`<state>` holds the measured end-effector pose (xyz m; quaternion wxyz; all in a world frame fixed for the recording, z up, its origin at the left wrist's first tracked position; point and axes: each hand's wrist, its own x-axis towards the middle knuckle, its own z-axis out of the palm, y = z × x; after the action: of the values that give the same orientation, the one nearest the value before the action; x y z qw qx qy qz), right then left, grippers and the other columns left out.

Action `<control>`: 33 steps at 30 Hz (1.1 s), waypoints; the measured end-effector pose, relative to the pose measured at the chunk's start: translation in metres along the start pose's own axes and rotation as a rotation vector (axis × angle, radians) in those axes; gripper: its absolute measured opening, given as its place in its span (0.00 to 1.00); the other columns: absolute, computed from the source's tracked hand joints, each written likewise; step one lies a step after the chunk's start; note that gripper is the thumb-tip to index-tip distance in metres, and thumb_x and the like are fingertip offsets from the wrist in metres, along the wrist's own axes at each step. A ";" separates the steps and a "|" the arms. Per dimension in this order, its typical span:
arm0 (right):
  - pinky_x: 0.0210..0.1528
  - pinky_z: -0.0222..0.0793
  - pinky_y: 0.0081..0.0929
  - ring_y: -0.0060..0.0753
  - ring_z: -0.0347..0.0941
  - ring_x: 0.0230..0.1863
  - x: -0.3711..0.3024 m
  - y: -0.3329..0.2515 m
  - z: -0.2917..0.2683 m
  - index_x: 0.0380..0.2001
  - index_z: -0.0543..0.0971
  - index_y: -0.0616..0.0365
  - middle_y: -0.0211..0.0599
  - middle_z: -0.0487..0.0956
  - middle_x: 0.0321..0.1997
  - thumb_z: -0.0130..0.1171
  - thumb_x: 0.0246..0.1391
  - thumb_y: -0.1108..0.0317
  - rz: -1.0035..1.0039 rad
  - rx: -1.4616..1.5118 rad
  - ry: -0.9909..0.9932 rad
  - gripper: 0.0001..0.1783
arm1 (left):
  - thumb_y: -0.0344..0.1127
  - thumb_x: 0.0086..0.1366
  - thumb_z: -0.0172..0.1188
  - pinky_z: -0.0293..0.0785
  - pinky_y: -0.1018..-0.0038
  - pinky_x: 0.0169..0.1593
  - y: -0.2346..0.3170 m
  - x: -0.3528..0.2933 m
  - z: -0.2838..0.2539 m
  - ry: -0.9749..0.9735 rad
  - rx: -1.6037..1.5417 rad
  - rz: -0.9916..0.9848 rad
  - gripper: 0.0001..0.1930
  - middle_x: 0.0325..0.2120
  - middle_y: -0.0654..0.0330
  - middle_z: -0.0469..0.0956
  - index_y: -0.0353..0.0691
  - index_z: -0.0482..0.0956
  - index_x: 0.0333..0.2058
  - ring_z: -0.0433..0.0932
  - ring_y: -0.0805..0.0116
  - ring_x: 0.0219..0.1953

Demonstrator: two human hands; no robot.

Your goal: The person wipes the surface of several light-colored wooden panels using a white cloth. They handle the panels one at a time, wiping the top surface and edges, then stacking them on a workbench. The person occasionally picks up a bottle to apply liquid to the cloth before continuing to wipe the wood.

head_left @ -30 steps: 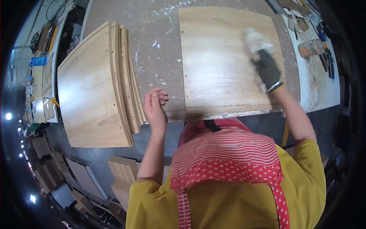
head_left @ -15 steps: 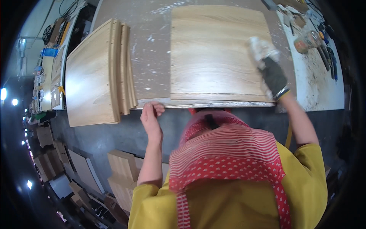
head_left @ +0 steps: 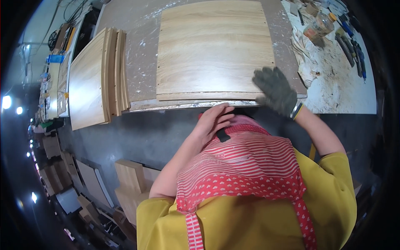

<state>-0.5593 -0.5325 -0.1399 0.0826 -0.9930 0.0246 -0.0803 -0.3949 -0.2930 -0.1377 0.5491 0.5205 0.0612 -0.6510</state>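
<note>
Woodworking shop, furniture-panel type. Evidence: big grey workbench (head_left: 141, 62) scuffed and spattered with white glue or filler; light veneered wood panel (head_left: 212, 46) lying flat on it, with small drilled holes along the edges; stack of similar panels (head_left: 93, 77) at the bench's left end. Right end of bench: plastic bottle (head_left: 318, 27), hand tools (head_left: 352, 46), sawdust and scrap. Offcut wood blocks (head_left: 131, 183) and boards on the floor below. Worker wears a red striped apron (head_left: 246, 166) and a grey work glove (head_left: 277, 89).
</note>
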 end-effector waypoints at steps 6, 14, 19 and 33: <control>0.69 0.43 0.56 0.51 0.56 0.68 -0.014 -0.035 0.001 0.60 0.67 0.54 0.44 0.63 0.67 0.63 0.41 0.57 0.056 0.103 -0.019 0.40 | 0.42 0.70 0.50 0.72 0.69 0.53 -0.013 0.017 0.017 -0.125 -0.353 -0.022 0.14 0.53 0.54 0.73 0.40 0.72 0.47 0.73 0.63 0.54; 0.70 0.35 0.57 0.54 0.49 0.71 -0.025 -0.067 0.004 0.62 0.63 0.59 0.47 0.57 0.69 0.65 0.42 0.52 0.030 0.126 -0.137 0.45 | 0.46 0.69 0.51 0.72 0.73 0.51 -0.025 0.020 0.034 -0.001 -0.558 0.045 0.16 0.51 0.55 0.74 0.42 0.67 0.47 0.74 0.64 0.52; 0.67 0.46 0.54 0.53 0.56 0.67 -0.020 -0.071 -0.027 0.59 0.68 0.53 0.48 0.63 0.65 0.62 0.46 0.56 -0.101 0.273 -0.216 0.35 | 0.52 0.69 0.50 0.60 0.82 0.28 -0.029 0.014 0.033 0.084 -0.293 0.161 0.17 0.31 0.67 0.75 0.46 0.72 0.44 0.64 0.80 0.24; 0.63 0.61 0.34 0.34 0.67 0.60 0.161 0.014 -0.159 0.63 0.66 0.52 0.35 0.71 0.62 0.67 0.49 0.63 -0.052 0.666 0.144 0.37 | 0.39 0.65 0.53 0.71 0.75 0.47 0.091 -0.124 0.018 0.293 0.015 0.890 0.18 0.41 0.60 0.79 0.32 0.73 0.48 0.77 0.74 0.41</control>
<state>-0.4276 -0.5822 0.0378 0.3984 -0.9036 -0.0223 -0.1560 -0.3533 -0.2597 0.0077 0.7568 0.5864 -0.0957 -0.2724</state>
